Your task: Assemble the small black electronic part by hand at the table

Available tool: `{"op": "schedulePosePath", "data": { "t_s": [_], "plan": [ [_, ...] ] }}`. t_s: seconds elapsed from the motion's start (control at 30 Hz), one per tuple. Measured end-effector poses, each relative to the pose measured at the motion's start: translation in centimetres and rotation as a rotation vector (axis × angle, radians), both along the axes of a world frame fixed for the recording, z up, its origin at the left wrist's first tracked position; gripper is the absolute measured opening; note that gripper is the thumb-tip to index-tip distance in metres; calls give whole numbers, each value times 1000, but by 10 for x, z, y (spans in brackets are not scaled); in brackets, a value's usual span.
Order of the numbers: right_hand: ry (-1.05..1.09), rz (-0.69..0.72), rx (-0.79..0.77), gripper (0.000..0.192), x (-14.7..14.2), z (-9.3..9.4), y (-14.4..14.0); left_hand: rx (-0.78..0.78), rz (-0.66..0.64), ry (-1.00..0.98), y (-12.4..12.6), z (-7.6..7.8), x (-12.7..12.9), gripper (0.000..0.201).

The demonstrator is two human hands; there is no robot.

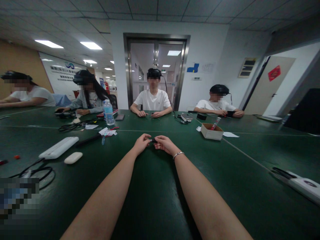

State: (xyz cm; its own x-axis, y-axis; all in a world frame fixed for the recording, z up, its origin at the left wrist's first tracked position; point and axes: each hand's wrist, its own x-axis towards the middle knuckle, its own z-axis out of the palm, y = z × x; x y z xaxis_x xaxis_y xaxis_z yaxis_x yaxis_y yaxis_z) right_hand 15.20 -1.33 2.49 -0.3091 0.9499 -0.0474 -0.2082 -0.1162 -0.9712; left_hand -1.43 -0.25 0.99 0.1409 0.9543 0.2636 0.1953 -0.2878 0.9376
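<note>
Both my arms stretch forward over the dark green table (155,193). My left hand (141,143) and my right hand (163,144) meet at the fingertips and pinch a small black object (153,140) between them. It is too small to make out its shape. A thin bracelet (178,154) circles my right wrist.
A white power strip (58,147), a white oval case (73,157) and black cables (37,171) lie at the left. A water bottle (108,112) stands further back. A small cardboard box (211,131) sits at the right, another power strip (300,183) at the far right. Several people sit around the table.
</note>
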Motion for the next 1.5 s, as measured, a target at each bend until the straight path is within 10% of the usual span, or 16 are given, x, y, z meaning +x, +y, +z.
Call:
{"op": "schedulePosePath", "data": {
  "t_s": [1.2, 1.5],
  "plan": [
    [-23, 37, 19, 9, 1, 1, -1, -61, 16, -45, 0, 5, 0, 22],
    [-995, -170, 588, 22, -25, -4, -6, 31, -13, 4, 3, -1, -4, 22]
  ]
}}
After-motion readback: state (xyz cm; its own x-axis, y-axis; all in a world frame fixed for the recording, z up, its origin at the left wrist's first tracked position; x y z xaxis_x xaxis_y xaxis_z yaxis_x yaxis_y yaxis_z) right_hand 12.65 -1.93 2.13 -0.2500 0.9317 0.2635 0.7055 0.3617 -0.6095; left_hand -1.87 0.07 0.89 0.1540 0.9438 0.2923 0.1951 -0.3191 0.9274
